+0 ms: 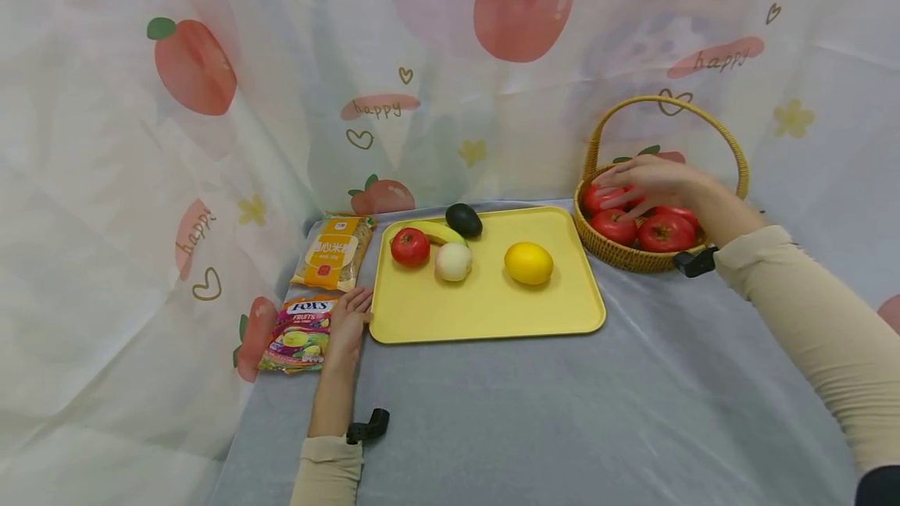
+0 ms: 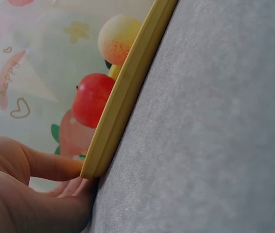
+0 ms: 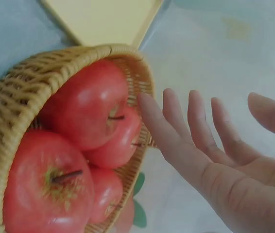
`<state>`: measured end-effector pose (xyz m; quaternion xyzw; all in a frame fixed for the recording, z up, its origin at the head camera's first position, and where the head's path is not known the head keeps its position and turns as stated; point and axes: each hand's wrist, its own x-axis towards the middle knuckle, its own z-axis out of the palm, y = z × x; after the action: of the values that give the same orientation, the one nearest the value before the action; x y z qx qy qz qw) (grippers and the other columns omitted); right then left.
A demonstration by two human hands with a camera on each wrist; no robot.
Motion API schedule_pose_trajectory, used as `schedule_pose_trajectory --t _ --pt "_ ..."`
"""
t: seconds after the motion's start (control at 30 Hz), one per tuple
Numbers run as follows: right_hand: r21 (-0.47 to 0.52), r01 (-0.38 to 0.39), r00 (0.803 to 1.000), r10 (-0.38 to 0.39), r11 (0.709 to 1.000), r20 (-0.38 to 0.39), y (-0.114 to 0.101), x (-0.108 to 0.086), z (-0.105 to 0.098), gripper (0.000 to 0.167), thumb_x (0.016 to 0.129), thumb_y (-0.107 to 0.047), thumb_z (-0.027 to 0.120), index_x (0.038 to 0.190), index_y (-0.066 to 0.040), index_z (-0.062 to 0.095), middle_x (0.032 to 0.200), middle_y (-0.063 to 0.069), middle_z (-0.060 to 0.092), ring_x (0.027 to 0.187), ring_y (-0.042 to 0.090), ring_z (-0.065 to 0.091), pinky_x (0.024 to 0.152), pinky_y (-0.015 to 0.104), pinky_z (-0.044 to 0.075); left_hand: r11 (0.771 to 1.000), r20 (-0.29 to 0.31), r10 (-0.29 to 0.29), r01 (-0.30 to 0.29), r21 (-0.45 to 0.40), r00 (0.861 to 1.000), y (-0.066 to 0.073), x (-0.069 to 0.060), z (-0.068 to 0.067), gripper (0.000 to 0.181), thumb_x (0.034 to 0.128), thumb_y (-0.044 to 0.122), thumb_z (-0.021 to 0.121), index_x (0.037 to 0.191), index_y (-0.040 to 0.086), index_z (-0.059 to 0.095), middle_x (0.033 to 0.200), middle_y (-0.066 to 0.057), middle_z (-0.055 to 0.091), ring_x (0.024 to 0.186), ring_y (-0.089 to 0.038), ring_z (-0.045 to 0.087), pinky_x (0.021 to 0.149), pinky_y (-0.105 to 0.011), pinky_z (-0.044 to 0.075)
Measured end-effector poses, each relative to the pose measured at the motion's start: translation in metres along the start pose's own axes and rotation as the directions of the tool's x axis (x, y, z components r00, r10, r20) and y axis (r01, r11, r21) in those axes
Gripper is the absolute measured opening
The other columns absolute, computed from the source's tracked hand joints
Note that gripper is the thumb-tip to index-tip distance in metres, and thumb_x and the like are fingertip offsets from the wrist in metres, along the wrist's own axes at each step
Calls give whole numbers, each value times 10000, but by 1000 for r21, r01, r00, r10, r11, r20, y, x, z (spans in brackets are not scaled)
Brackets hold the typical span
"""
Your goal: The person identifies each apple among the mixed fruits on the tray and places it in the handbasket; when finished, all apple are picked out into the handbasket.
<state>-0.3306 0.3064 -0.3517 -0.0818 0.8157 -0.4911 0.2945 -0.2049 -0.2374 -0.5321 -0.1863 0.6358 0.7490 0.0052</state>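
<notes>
My left hand (image 1: 348, 322) lies at the left side of the yellow tray (image 1: 485, 318). In the left wrist view its thumb touches the tray's rim, with the other fingers partly hidden behind the corner. On the tray are a red apple (image 1: 410, 247), a pale peach (image 1: 453, 261), a banana (image 1: 437, 232), a dark avocado (image 1: 464, 220) and a lemon (image 1: 529, 264). Over the wicker basket (image 1: 626, 258) hovers my right hand (image 1: 654, 180). Its fingers are spread and hold nothing, as the right wrist view shows. Several red apples (image 3: 50, 182) fill the basket.
Left of the tray lie a yellow-and-clear food bag (image 1: 333, 252) and a purple fruit candy bag (image 1: 298, 338). The basket's tall handle (image 1: 594, 139) arches up beside my right hand. A printed curtain (image 1: 436, 37) hangs behind the grey tablecloth (image 1: 506, 420).
</notes>
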Motion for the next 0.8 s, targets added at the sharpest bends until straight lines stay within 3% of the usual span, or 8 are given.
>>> schedule_pose_trajectory --t 0.23,0.43,0.6,0.8 --pt "16 -3 1000 3 1000 0 -10 11 17 581 1130 -294 442 1582 55 337 1601 284 392 1389 388 529 1053 589 506 1000 -2 -2 2 4 1000 1 -1 0 689 941 -214 453 1582 14 346 1582 -199 459 1473 -300 444 1218 -420 349" --pt "-12 11 1000 -10 1000 21 -19 23 35 570 1121 -296 474 1566 43 365 1587 276 419 1400 404 514 1092 583 474 1000 -8 0 0 -1 1000 2 -1 1 687 939 -213 464 1577 16 356 1576 -198 466 1468 -302 451 1213 -417 357" --pt "30 3 999 -4 1000 40 -26 35 53 534 1116 -262 491 1544 46 410 1515 252 507 1385 432 520 1074 576 490 1000 -5 15 -15 -21 1000 0 -1 1 690 935 -231 444 1580 -11 338 1577 -231 451 1475 -328 437 1216 -432 348" --pt "31 14 996 -16 999 86 -36 45 70 526 1124 -246 464 1548 56 386 1532 281 478 1406 465 482 1091 602 465 999 -3 36 -36 -31 999 0 0 3 684 928 -244 431 1572 -34 335 1570 -256 446 1473 -347 436 1215 -443 349"
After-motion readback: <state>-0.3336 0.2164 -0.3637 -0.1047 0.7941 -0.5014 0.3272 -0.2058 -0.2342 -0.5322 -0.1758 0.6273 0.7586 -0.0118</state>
